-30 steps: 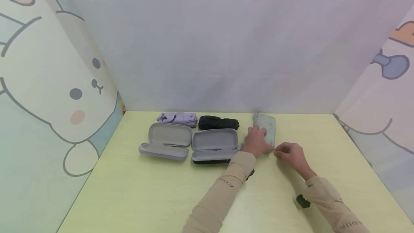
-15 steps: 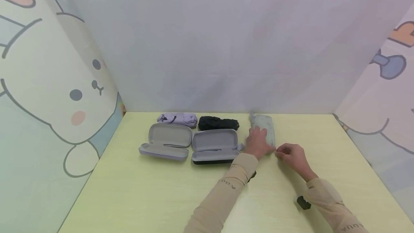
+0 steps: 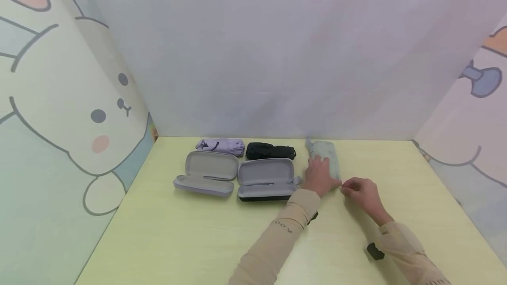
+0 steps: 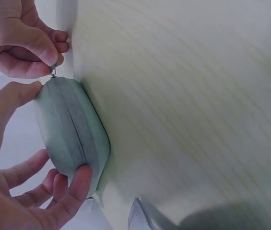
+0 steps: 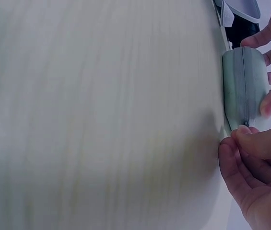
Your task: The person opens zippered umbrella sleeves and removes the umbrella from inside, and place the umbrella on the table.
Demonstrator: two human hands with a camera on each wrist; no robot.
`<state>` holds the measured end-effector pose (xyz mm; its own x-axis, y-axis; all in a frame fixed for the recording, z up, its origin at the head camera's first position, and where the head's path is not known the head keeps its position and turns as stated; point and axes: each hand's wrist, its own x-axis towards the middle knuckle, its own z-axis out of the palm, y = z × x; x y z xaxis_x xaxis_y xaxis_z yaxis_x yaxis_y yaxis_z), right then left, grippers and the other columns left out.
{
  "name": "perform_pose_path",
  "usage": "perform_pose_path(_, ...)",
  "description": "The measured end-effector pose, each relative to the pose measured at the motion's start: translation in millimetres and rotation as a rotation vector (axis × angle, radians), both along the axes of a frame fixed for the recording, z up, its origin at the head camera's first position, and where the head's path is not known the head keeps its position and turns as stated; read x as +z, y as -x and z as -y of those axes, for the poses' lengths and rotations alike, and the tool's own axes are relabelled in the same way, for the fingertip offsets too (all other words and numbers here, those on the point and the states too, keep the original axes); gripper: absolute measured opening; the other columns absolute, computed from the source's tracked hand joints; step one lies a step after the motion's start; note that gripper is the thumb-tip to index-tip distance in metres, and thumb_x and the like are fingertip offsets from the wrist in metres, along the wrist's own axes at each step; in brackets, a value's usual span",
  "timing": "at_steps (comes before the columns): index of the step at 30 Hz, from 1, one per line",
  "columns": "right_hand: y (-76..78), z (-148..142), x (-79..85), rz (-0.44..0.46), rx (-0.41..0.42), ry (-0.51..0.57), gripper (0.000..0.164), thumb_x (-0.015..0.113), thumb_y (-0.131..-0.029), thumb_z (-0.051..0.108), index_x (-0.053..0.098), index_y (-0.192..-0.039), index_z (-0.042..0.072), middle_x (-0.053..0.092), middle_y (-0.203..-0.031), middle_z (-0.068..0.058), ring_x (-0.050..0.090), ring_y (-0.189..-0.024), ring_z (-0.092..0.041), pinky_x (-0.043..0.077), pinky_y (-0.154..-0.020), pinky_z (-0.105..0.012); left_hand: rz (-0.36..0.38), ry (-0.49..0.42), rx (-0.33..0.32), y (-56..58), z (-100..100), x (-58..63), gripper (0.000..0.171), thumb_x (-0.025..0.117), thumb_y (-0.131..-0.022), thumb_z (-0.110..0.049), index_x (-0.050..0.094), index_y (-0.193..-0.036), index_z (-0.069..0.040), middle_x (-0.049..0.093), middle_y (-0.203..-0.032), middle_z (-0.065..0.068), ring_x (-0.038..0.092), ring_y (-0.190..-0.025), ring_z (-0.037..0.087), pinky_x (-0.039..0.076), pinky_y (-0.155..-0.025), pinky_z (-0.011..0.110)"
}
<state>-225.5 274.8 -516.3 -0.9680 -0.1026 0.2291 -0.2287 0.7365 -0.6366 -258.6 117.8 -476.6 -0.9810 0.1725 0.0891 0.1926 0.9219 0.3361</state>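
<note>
In the head view, a pale green zippered case [image 3: 327, 153] lies near the back of the table, right of the middle. My left hand [image 3: 318, 176] grips its near part, with thumb and fingers on opposite sides. The left wrist view shows the case's closed zipper seam [image 4: 70, 117] running along its side, thumb at one end and fingertips at the other. My right hand [image 3: 363, 195] is at the near right corner. Between its thumb and index finger it pinches the small zipper pull [image 4: 53, 69], mostly covered by the fingertips.
Left of my hands, a lavender hard case [image 3: 211, 165] and a black hard case [image 3: 265, 171] lie open with grey linings. Behind them are a purple folded bundle [image 3: 222, 146] and a black one [image 3: 271, 151], both like compact umbrellas. A wall hanging [image 3: 253, 56] rises behind the table.
The green case has turned slightly, its far end leftward. Both hands keep their hold, the right still at the zipper pull. The head view has shifted a little.
</note>
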Motion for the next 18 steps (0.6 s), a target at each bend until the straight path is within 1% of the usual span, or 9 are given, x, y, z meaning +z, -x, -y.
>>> perform_pose_path(3,-0.9,0.5,0.5,0.007,0.005,0.007,0.004,0.073,-0.077,0.000,0.070,-0.078,0.002,0.070,-0.078,-0.010,0.066,-0.072,-0.022,0.048,-0.062,-0.023,-0.006,0.011,0.017,-0.8,-1.6,1.0,0.065,0.080,-0.063,-0.054,0.060,-0.112,-0.015,0.052,-0.110,0.000,0.048,-0.102,0.016,0.048,-0.068,0.024)
perform_pose_path(7,-3.9,2.4,2.4,0.019,0.002,0.008,0.004,0.072,-0.077,-0.001,0.069,-0.078,0.002,0.070,-0.079,-0.010,0.066,-0.073,-0.024,0.048,-0.063,-0.024,-0.005,0.018,0.033,-1.8,-3.7,1.0,0.065,0.080,-0.062,-0.054,0.061,-0.110,-0.013,0.052,-0.108,0.000,0.048,-0.098,0.015,0.047,-0.068,0.024)
perform_pose_path(11,-7.8,6.0,2.9,0.015,0.019,0.013,0.005,0.072,-0.077,-0.002,0.069,-0.077,0.002,0.070,-0.078,-0.009,0.064,-0.072,-0.019,0.048,-0.063,-0.023,-0.013,0.024,0.036,-2.8,-5.5,-0.4,0.064,0.080,-0.063,-0.054,0.061,-0.108,-0.012,0.053,-0.105,0.000,0.051,-0.096,0.014,0.048,-0.068,0.024)
perform_pose_path(14,-9.5,9.1,1.7,0.008,0.039,0.015,0.006,0.072,-0.077,-0.002,0.069,-0.077,0.003,0.069,-0.077,-0.007,0.062,-0.071,-0.014,0.048,-0.062,-0.023,-0.038,0.049,0.043,-3.5,-7.0,-1.3,0.064,0.078,-0.064,-0.057,0.061,-0.106,-0.012,0.054,-0.100,0.000,0.053,-0.093,0.013,0.048,-0.066,0.023)
perform_pose_path(18,-10.5,11.9,0.5,-0.015,0.027,0.005,0.008,0.073,-0.076,-0.002,0.070,-0.076,0.005,0.069,-0.076,-0.005,0.062,-0.071,-0.014,0.048,-0.062,-0.024,-0.066,0.066,0.062,-4.1,-9.5,-1.1,0.064,0.077,-0.064,-0.059,0.060,-0.103,-0.011,0.054,-0.095,0.000,0.053,-0.089,0.012,0.047,-0.064,0.022)
